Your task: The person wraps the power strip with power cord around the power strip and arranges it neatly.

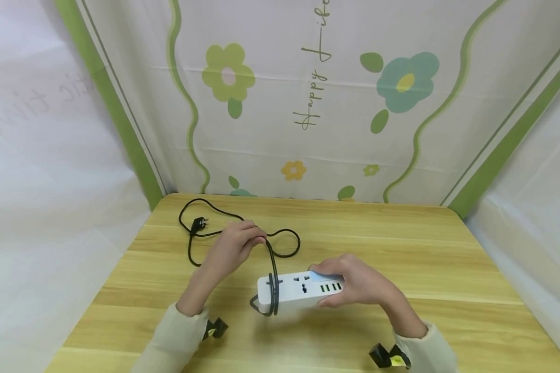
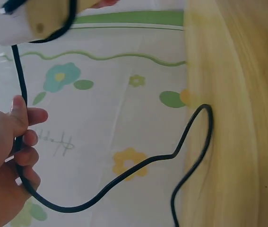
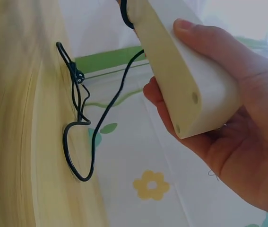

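A white power strip (image 1: 289, 291) with sockets and several USB ports hangs over the table, its right end gripped by my right hand (image 1: 359, 282). In the right wrist view, thumb and fingers clasp the strip's sides (image 3: 171, 71). Its black cord (image 1: 274, 259) is looped around the left end of the strip. Beyond the strip, my left hand (image 1: 237, 241) pinches the cord, which runs through the curled fingers in the left wrist view (image 2: 21, 156). The loose cord lies in loops on the table, with the plug (image 1: 198, 225) at the far left.
The wooden table (image 1: 424, 248) reaches back to a white curtain (image 1: 270, 103) printed with flowers. White sheets hang at the left (image 1: 51, 181) and right (image 1: 532, 217) sides. Black wrist cameras are strapped near both pale sleeves (image 1: 172, 336).
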`<state>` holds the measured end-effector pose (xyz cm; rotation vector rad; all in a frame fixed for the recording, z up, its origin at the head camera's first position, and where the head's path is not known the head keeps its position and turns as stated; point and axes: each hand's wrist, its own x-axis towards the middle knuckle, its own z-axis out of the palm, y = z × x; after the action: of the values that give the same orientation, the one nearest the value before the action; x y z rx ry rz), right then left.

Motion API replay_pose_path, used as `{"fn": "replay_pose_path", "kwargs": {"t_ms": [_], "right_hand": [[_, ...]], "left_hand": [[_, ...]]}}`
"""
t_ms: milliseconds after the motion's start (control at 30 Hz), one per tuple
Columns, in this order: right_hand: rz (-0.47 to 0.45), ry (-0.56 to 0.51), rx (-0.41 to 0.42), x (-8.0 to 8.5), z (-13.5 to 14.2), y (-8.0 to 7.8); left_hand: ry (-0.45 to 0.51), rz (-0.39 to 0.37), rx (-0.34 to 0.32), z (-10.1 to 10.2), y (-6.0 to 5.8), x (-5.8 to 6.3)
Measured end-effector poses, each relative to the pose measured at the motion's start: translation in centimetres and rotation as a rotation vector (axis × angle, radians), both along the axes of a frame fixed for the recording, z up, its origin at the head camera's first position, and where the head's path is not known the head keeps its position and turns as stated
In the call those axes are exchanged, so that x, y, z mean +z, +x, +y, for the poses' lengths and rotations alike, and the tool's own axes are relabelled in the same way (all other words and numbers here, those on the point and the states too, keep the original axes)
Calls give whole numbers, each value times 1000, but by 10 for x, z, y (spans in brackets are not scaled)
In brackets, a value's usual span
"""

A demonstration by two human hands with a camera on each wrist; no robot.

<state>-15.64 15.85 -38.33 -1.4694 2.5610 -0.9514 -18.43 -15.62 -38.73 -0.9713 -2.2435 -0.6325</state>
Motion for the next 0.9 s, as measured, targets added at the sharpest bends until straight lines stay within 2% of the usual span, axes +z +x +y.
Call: {"fn": "replay_pose_path", "kwargs": {"t_ms": [100,300,467,600,733,900], "right_hand": [[-6,-58,11,-1,4,-3],[-65,-172,6,-1,10,-8],[-149,-262,-2,-2,13,-10],[-177,-347,0,-1,15,-12],[-203,-427,3,0,17,-14],[-247,-506,-14,0,20,-14]], "left_hand": [[15,-56,-12,0,-5,-8],[68,-231,-43,4,-5,-14],[85,-336,-131,11,-6,-19],[123,-373,-179,15,-7,-23],[203,-397,-218,18,-7,-26],[309,-529,-346,23,-4,-29]]}}
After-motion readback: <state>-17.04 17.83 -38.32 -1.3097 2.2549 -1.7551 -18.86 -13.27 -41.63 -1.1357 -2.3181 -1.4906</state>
